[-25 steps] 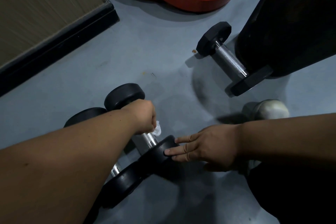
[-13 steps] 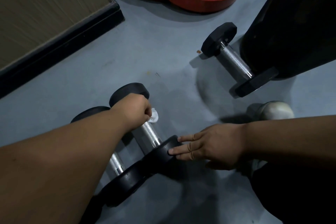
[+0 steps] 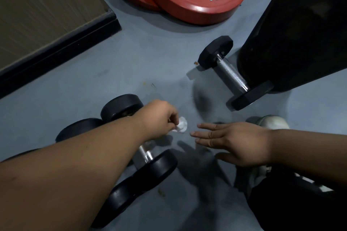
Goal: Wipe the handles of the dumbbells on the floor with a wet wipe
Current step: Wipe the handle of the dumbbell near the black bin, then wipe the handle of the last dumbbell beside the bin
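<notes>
A: Wipe status?
B: Wet wipe (image 3: 181, 127) bunched, pinched in my left hand (image 3: 159, 119), clear above the round-head dumbbell (image 3: 144, 153) handle. Right hand (image 3: 232, 141) flat, fingers straight, holding nothing. Hex dumbbell (image 3: 231, 75) well apart, probably next.

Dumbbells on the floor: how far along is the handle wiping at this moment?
Done: cannot confirm any handle is finished. In hand: left hand pinches the wipe just off the near round dumbbell; right hand is open, touching nothing. Left: probably the hex dumbbell, untouched by the black post.
</notes>
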`<state>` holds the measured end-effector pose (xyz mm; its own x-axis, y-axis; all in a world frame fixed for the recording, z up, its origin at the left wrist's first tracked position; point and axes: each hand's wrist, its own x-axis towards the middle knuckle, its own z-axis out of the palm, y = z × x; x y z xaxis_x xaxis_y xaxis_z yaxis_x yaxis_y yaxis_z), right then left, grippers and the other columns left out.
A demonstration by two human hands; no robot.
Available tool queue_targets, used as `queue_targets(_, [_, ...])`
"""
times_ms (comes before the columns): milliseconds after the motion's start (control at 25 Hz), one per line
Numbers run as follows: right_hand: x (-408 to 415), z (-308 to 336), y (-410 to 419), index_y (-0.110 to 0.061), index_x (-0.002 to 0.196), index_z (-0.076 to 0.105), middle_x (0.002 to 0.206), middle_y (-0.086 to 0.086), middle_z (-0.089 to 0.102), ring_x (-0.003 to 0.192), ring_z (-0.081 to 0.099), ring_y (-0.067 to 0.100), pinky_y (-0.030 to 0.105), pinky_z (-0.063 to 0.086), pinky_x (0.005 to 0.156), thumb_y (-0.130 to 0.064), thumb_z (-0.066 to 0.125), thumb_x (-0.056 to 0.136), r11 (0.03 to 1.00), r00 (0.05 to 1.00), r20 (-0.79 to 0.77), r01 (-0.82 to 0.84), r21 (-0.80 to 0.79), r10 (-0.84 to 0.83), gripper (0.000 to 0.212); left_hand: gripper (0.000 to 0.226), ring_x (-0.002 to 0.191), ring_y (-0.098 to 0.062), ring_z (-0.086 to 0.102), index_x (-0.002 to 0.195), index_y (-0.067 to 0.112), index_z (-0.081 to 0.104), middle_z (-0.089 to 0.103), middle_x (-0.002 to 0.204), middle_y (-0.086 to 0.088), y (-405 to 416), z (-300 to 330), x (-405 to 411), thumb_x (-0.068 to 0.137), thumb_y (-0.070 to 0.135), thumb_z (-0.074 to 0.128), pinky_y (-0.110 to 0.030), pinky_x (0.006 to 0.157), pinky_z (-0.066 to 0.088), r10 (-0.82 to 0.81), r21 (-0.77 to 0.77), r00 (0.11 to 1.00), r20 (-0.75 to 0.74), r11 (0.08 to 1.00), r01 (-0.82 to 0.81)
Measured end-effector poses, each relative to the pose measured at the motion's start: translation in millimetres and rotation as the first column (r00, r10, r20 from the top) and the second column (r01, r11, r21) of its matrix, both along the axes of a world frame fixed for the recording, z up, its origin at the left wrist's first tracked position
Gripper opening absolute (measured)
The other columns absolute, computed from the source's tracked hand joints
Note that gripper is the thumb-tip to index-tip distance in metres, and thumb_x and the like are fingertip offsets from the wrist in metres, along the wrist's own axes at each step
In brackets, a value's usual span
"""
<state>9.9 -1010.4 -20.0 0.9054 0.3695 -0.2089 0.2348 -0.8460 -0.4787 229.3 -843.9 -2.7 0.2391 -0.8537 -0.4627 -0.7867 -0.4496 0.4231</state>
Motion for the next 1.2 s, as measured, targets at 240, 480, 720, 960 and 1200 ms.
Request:
queue_targets(240, [-13,20,-40,-0.013,0.152,0.044,0.164,-0.006,0.029,0.155,0.016,0.013,0.04,0.036,0.118,-0.025,0.059,0.099,0.979,0.977,0.091,0.197,-0.047,-0.192,0.056,0.011,0.077,-0.004,0.063,0.091,0.025,0.076,0.071,0.084,0.011,-75,-4,-32,0.081,0.021,0.076,-0.017,0.078,0.049,0.294,-0.3,0.935,-0.197,0.89,-0.343])
queue_targets(480, [-33,30,-76,-0.004,0.144,0.053,0.159,0.008,0.04,0.152,0.026,0.03,0.05,0.04,0.115,-0.03,0.048,0.098,0.915,0.912,0.186,0.39,-0.107,-0.367,0.053,0.01,0.075,-0.001,0.067,0.081,0.028,0.073,0.073,0.08,0.011,-141,-21,-58,0.081,0.018,0.074,-0.018,0.075,0.054,0.353,-0.341,0.865,-0.357,0.813,-0.472])
queue_targets(720, [-44,27,-90,-0.007,0.151,0.043,0.163,0.01,0.032,0.154,0.016,0.03,0.051,0.031,0.12,-0.045,0.049,0.09,0.869,0.896,0.028,0.438,-0.228,-0.444,0.071,0.01,0.076,-0.005,0.067,0.088,0.022,0.076,0.074,0.085,0.006,-171,-40,-80,0.082,0.016,0.071,-0.018,0.075,0.052,0.347,-0.374,0.862,-0.37,0.794,-0.48])
queue_targets(960, [-44,30,-85,-0.008,0.155,0.036,0.166,0.005,0.023,0.153,-0.006,0.015,0.036,0.008,0.125,-0.043,0.049,0.087,0.853,0.871,-0.041,0.469,-0.229,-0.489,0.077,0.013,0.094,-0.017,0.068,0.093,0.015,0.076,0.072,0.103,-0.004,-200,-57,-92,0.086,0.011,0.066,-0.017,0.084,0.05,0.334,-0.377,0.867,-0.371,0.799,-0.469])
queue_targets(1200, [-43,30,-84,-0.01,0.156,0.033,0.168,-0.001,0.017,0.155,-0.009,0.012,0.013,-0.007,0.116,-0.028,0.064,0.09,0.862,0.876,-0.041,0.464,-0.205,-0.481,0.075,0.026,0.112,-0.022,0.058,0.116,0.01,0.069,0.06,0.116,-0.008,-213,-65,-78,0.095,0.023,0.06,-0.018,0.094,0.039,0.187,-0.362,0.963,-0.196,0.898,-0.249])
